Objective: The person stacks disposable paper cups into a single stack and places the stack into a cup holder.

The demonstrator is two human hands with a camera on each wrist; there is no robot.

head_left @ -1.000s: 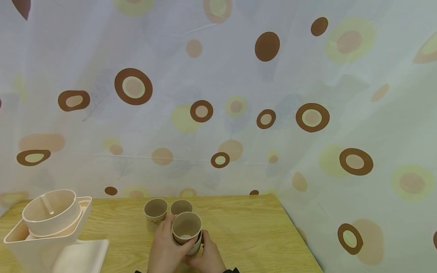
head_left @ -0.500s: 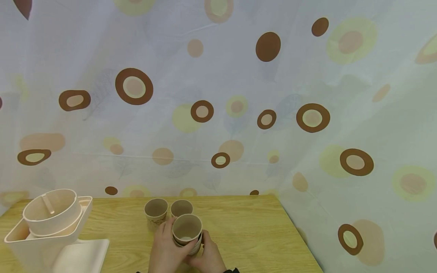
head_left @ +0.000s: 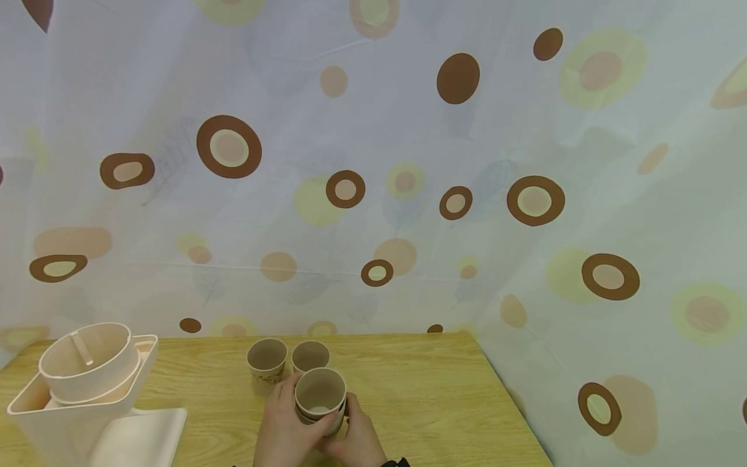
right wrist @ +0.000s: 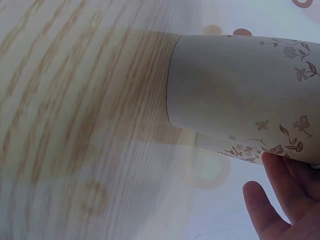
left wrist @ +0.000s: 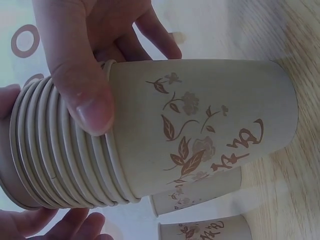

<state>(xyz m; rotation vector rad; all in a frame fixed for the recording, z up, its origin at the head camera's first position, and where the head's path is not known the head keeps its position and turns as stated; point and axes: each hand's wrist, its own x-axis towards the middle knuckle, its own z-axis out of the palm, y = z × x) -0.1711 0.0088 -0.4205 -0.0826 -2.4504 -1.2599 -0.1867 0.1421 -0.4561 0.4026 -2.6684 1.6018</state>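
Note:
A stack of nested paper cups stands upright on the wooden table, mouth up, with brown flowers printed on its side. My left hand grips it from the left; in the left wrist view its thumb lies across several stacked rims. From the right, my right hand holds the stack, its fingers curling at the printed side in the right wrist view. Behind stand two more paper cups, one at left and one partly hidden by the stack.
At the left of the table stands a white plastic holder with a round white bowl set in its top. A patterned cloth wall rises behind the table and along its right edge.
The top cup has sunk slightly into the stack, its rim now a little lower. Both hands keep nearly the same place, and the two cups behind have not moved.

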